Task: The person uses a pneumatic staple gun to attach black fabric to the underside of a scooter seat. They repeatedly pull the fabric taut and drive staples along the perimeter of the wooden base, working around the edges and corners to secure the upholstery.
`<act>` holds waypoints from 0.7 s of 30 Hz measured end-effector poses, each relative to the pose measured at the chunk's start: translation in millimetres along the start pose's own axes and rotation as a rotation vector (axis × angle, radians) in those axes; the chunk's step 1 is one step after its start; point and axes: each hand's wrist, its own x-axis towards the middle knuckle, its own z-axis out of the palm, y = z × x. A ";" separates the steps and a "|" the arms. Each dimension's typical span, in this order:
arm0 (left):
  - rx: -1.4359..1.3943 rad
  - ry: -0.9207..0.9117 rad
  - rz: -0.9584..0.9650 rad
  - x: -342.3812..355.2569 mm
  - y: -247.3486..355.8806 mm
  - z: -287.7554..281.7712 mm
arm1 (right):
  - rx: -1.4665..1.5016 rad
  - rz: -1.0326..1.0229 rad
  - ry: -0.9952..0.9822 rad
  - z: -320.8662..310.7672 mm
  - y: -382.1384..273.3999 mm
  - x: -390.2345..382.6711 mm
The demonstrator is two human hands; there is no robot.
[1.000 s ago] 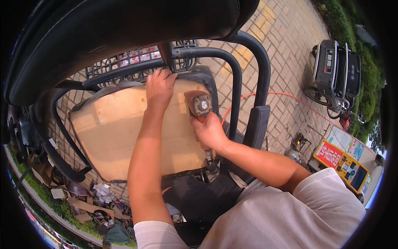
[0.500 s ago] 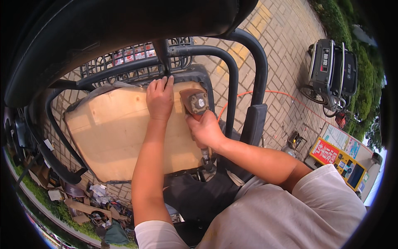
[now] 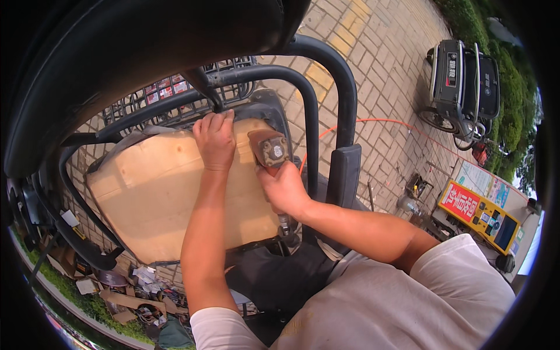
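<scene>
A pale wooden seat board point(image 3: 157, 198) lies face up in front of me, black cover material point(image 3: 147, 130) wrapped round its edges. At the far edge my left hand point(image 3: 216, 140) has its fingers bent over the cover's border, pressing it onto the board. My right hand point(image 3: 284, 189) is wrapped round the handle of a worn air staple gun point(image 3: 274, 151). The gun's head is over the board's right part, near its far right corner. A metal hose fitting point(image 3: 284, 223) shows at the handle's near end. The staple gun's nose tip is hidden.
Black tubular frame bars point(image 3: 312, 111) curve around the seat, beneath a large black padded part point(image 3: 146, 52). A wire basket point(image 3: 233, 87) sits beyond. An orange hose point(image 3: 379, 120) crosses the paving. Scraps point(image 3: 131, 300) lie lower left; a black cart point(image 3: 464, 87) stands at right.
The whole view has shifted a little, moving the seat and frame slightly left in the picture. Both hands keep nearly the same places on the board, and the staple gun stays in my right hand.
</scene>
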 end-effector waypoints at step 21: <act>-0.040 0.015 -0.178 -31.1 18.5 4.1 | -0.178 -0.173 -0.066 5.8 -43.6 32.4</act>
